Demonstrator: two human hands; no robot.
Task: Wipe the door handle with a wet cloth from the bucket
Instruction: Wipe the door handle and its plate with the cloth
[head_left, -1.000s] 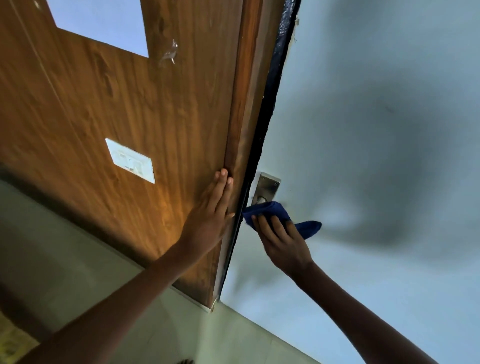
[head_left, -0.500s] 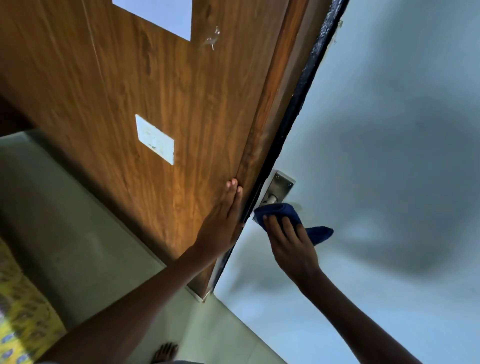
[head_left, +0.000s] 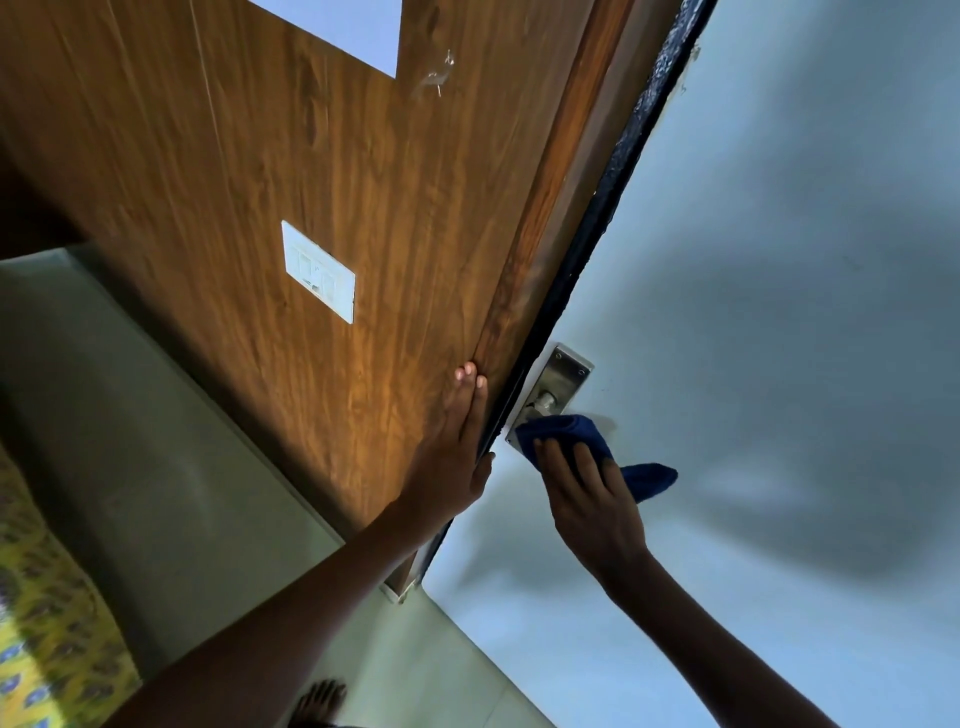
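At the door edge, right grip: my right hand (head_left: 592, 499) lies flat on the blue cloth (head_left: 582, 441), fingers spread over it, pressing rather than closed around it
Cloth: bunched under my right fingers, one end sticking out to the right of the hand against the pale door (head_left: 779, 312)
Door handle: the door handle (head_left: 537, 410) sits just above my right fingertips; its lever is mostly covered by the cloth, and only the metal neck shows
Plate: a steel backplate (head_left: 566, 371) with screws stands above the cloth, flat on the pale door
Left grip: my left hand (head_left: 454, 457) is opened out flat, fingers together, palm against the wooden panel (head_left: 311, 156) just left of the dark door edge (head_left: 597, 218), holding nothing
Between the grips: the dark edge strip runs between my two hands, which are near each other but apart
Further left of the left grip: a white switch plate (head_left: 319, 270) on the wood
Below my arms: pale floor (head_left: 182, 493), a bare foot (head_left: 319, 699), yellow patterned fabric (head_left: 47, 639) at the far left
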